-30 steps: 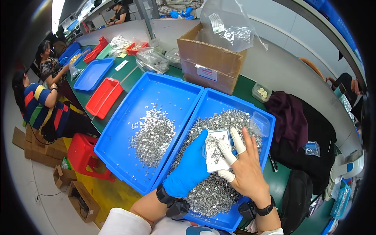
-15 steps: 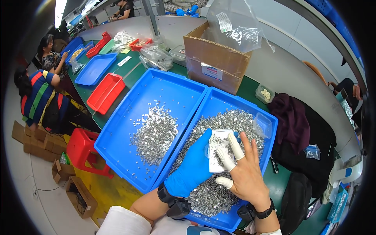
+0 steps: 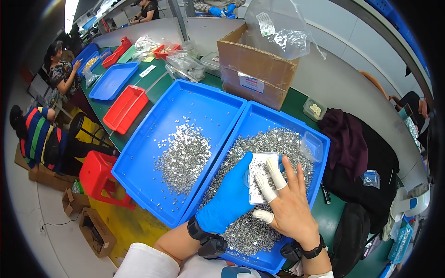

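Note:
My left hand [image 3: 225,199], in a blue glove, is closed round a small flat white tray [image 3: 258,198] with clear edges. Several small metal nuts lie on the tray's white face. Over it spreads my right hand [image 3: 292,201], white finger cots on its thumb and two fingers; those two fingers touch the tray's surface among the nuts. Both hands are above the right blue tray [image 3: 321,173], which holds a thick layer of metal nuts [image 3: 250,236]. Beside it, the left blue tray [image 3: 139,178] carries a looser heap of nuts [image 3: 183,155].
A cardboard box [image 3: 255,69] with a plastic bag stands behind the trays. A clear container [image 3: 311,146] sits inside the right tray's far corner. Dark cloth [image 3: 345,143] lies to the right, a red bin [image 3: 126,110] to the left. A co-worker in stripes [image 3: 41,139] bends beside a red stool [image 3: 97,173].
My right fingers have shifted slightly left over the white tray, and fewer nuts show on it. The co-worker in stripes has moved lower and farther left.

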